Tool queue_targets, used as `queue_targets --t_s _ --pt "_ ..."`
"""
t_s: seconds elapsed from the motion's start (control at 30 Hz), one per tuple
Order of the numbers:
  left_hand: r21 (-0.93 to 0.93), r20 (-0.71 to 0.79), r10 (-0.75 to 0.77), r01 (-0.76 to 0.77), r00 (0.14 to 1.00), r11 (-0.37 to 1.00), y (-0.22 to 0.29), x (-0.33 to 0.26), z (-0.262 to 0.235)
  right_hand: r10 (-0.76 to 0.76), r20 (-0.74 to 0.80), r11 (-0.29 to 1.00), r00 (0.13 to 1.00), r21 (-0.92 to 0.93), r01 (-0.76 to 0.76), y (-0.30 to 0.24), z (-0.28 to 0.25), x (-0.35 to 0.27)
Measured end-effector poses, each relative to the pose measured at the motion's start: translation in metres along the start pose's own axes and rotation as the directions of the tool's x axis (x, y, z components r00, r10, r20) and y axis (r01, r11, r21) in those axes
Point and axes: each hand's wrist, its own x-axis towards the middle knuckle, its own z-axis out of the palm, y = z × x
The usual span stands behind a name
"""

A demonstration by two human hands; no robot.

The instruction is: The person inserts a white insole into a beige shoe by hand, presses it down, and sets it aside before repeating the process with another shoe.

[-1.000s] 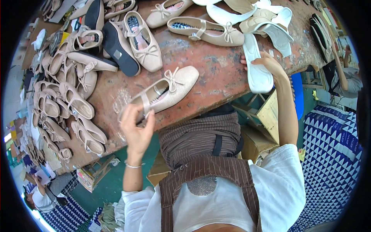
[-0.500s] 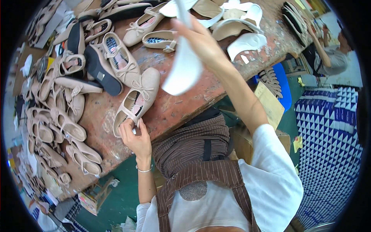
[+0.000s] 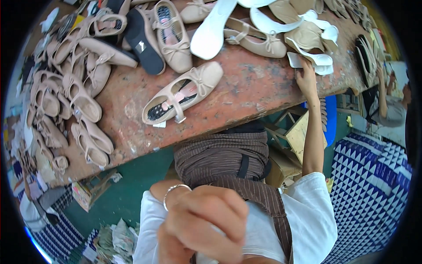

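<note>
My left hand [image 3: 202, 224] is raised close to the camera, a bracelet on its wrist, its fingers curled closed; whatever they may hold is hidden. At the right of the table my right hand [image 3: 308, 82] has its fingers on the edge of a white insole [image 3: 323, 66], beside a stack of beige moulded pieces [image 3: 305, 35]. A beige bow-trimmed strap shoe [image 3: 184, 93] lies alone near the table's front edge, its dotted lining showing and no hand on it. Another long white insole [image 3: 210, 37] rests farther back, next to a beige shoe [image 3: 257, 42].
Many beige shoes [image 3: 83, 105] crowd the left of the worn red table [image 3: 127, 94]. Dark-soled shoes [image 3: 364, 55] stand at the right end. Beyond the table edge are a blue bin [image 3: 329, 116] and a wooden stool [image 3: 299, 136]. Other people [image 3: 391, 105] work nearby.
My left hand has left the shoe and come up near the camera. My right hand has let go of the long white insole, now on the table, and reached right to another. The view has shifted.
</note>
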Motion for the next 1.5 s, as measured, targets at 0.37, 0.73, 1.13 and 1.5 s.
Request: queue_targets --t_s 0.37,0.73,1.13,1.5 --pt "-0.132 -0.071 0.134 -0.143 0.988 0.981 -0.013 -0.024 0.012 0.224 -0.021 0.582 0.974 0.805 -0.117 -0.082 -0.05 0.024" --pt "-0.213 -0.096 0.153 -0.17 0.984 0.962 -0.008 -0.03 0.009 -0.025 0.436 0.468 0.9 0.8 -0.375 -0.2 -0.092 0.011" --pt "0.531 -0.847 0.132 0.831 0.515 0.164 -0.027 -0.114 -0.131 -0.599 0.125 0.764 0.791 0.387 0.517 -0.25 -0.034 0.004" --pt "0.481 -0.876 0.129 0.835 0.464 0.265 -0.073 -0.143 -0.177 -0.68 0.167 0.54 0.714 0.773 0.334 -0.326 0.048 0.016"
